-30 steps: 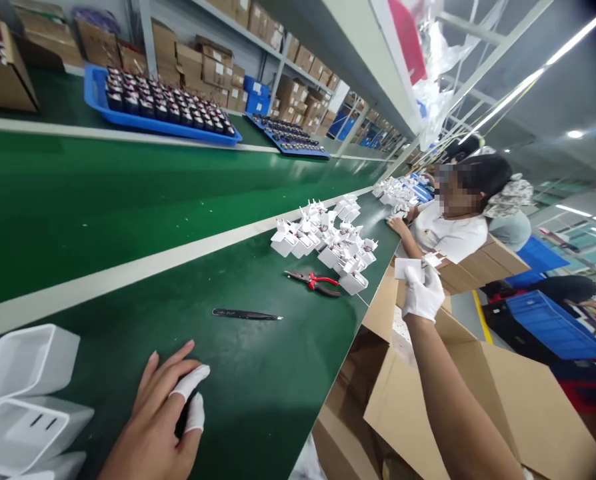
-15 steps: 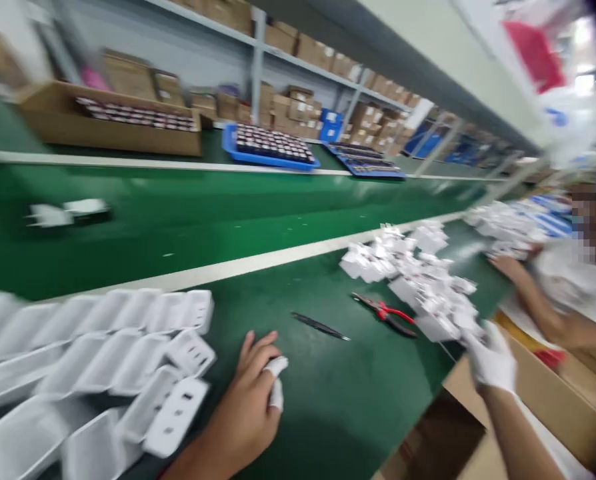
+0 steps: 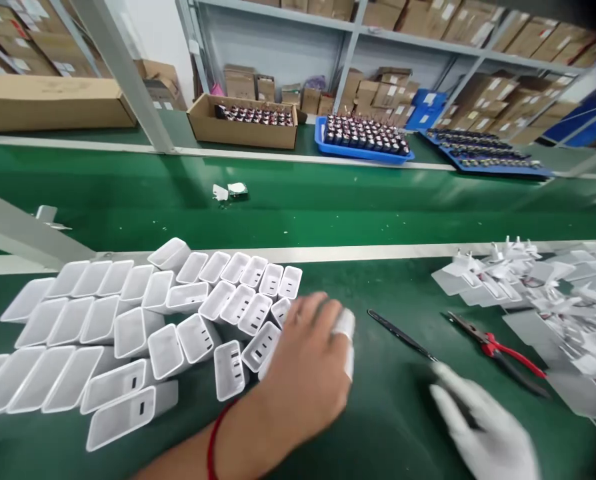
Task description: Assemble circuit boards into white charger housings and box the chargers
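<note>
My left hand (image 3: pixel 311 363), with white coverings on thumb and index finger and a red cord at the wrist, hovers beside the right end of the group of white plastic housings (image 3: pixel 231 370). Its fingers are loosely bent and apart; the palm side is hidden. My right hand (image 3: pixel 483 423), in a white glove and slightly blurred, is open, thumb and forefinger apart, just below the tip of the black tweezers (image 3: pixel 401 333). Nothing shows between its fingers. Red-and-black pliers (image 3: pixel 493 347) lie right of the tweezers. Beyond them are piled white plastic parts (image 3: pixel 518 273).
A white rail (image 3: pixel 368 255) separates the bench from a green belt (image 3: pixel 298 227) carrying small white pieces (image 3: pixel 237 189). Across it stand a cardboard box (image 3: pixel 248 133), a blue tray (image 3: pixel 363 153) and another tray of parts (image 3: pixel 498 167). A metal post (image 3: pixel 123 73) rises on the left.
The view has swung left, showing more housings. My right hand has left the white parts pile and come over the bench near the tweezers. My left hand is now closer to the housings.
</note>
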Tool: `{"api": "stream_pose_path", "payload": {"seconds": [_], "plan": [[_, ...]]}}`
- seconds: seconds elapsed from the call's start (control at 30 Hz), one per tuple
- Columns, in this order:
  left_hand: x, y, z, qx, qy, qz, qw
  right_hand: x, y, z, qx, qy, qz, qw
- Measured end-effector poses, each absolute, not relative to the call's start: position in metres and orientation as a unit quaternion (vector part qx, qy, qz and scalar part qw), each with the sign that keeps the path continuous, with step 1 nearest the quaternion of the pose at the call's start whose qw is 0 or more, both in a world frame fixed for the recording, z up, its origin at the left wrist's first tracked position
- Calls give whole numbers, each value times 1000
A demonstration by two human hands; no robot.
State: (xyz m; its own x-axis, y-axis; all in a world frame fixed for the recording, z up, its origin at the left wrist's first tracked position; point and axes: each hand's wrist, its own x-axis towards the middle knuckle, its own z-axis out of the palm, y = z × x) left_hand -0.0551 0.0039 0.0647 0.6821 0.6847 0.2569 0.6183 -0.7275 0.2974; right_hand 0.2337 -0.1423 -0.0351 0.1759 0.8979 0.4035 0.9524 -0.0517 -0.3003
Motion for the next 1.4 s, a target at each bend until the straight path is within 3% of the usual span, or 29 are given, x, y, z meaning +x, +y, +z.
{"api": "stream_pose_path", "payload": {"seconds": [0.13, 0.37, 0.5, 0.63, 0.83, 1.13, 1.4], "plan": [[-70, 37, 67, 856, 505, 109, 22, 216, -125, -34, -689, -689, -74, 212], [-71, 45, 64, 842, 534, 77, 33, 217, -122, -30, -708, -672, -80, 203], [-68, 38, 78, 868, 486, 81, 65, 218, -123, -33, -705, -674, -86, 206], [-63, 20, 86, 929, 325, 93, 149, 216, -120, -30, -701, -676, -100, 201], [-47, -6, 45, 939, 127, 57, 315, 217, -120, -33, -689, -686, -102, 209], [-35, -24, 25, 896, 187, 62, 397, 220, -122, -42, -688, -692, -91, 198], [-20, -47, -21, 893, 231, 139, 361, 210, -117, -34, -706, -662, -159, 197]]}}
